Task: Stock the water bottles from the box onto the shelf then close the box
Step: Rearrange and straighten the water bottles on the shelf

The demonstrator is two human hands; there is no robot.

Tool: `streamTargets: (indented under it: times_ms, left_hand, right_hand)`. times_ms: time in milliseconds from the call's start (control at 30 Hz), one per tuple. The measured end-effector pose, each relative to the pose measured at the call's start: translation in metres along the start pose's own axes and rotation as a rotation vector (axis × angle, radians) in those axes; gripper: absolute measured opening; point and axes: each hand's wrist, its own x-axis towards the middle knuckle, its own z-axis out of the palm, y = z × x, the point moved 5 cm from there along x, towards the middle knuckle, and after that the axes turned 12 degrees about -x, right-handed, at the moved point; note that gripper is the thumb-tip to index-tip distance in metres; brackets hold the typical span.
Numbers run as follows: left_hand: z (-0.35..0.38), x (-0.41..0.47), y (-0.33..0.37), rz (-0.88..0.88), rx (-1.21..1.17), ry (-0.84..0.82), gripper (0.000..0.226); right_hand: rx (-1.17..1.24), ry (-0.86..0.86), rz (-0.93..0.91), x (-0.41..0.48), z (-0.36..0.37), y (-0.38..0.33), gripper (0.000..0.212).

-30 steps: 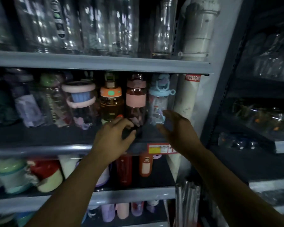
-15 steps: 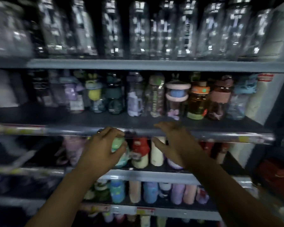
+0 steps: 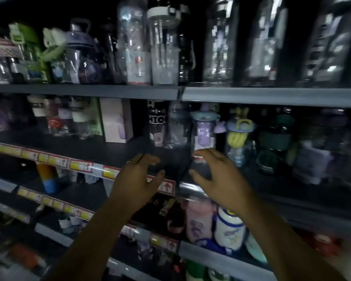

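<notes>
Hovering at mid shelf (image 3: 85,166) edge: L grip (image 3: 138,181), R grip (image 3: 217,177) both apart, fingers loosely curled, palms facing, nothing seen held; purple btl (image 3: 204,132) just behind R fingertips.

- Black bottle (image 3: 157,122), middle shelf: white block letters "HIC", cut off at both ends; word incomplete.
- Price labels (image 3: 80,166) on shelf-edge rail (image 3: 98,168): red upward arrows, yellow fields; figures blurred, unreadable.
- Other bottle prints: illegible.
</notes>
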Motion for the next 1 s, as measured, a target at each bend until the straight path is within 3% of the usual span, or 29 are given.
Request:
streamTargets:
  times_ms: [133, 267, 400, 567, 667, 767, 933, 1000]
  left_hand:
    - [-0.02, 0.044, -0.059, -0.102, -0.034, -0.044, 0.051]
    - [-0.028, 0.09, -0.108, -0.125, -0.137, -0.059, 0.034]
    - [-0.017, 0.135, -0.146, -0.113, -0.213, -0.102, 0.034]
    - [0.001, 0.167, -0.186, -0.123, -0.274, -0.196, 0.038]
    - [0.016, 0.19, -0.201, -0.145, -0.32, -0.265, 0.05]
    - [0.031, 0.212, -0.206, -0.163, -0.358, -0.332, 0.063]
    - [0.067, 0.239, -0.227, -0.216, -0.572, -0.296, 0.1]
    - [0.083, 0.241, -0.234, -0.235, -0.658, -0.313, 0.104]
  right_hand:
    - [0.042, 0.017, 0.047, 0.075, 0.035, -0.024, 0.051]
    - [0.093, -0.008, 0.209, 0.123, 0.073, -0.031, 0.049]
    - [0.022, -0.11, 0.376, 0.152, 0.106, -0.023, 0.042]
    - [0.052, -0.039, 0.604, 0.178, 0.133, -0.001, 0.058]
    - [0.111, 0.062, 0.78, 0.188, 0.142, 0.014, 0.072]
    - [0.158, 0.131, 0.847, 0.197, 0.15, 0.018, 0.065]
    - [0.132, 0.185, 0.844, 0.202, 0.165, 0.019, 0.054]
    - [0.145, 0.189, 0.84, 0.201, 0.169, 0.02, 0.05]
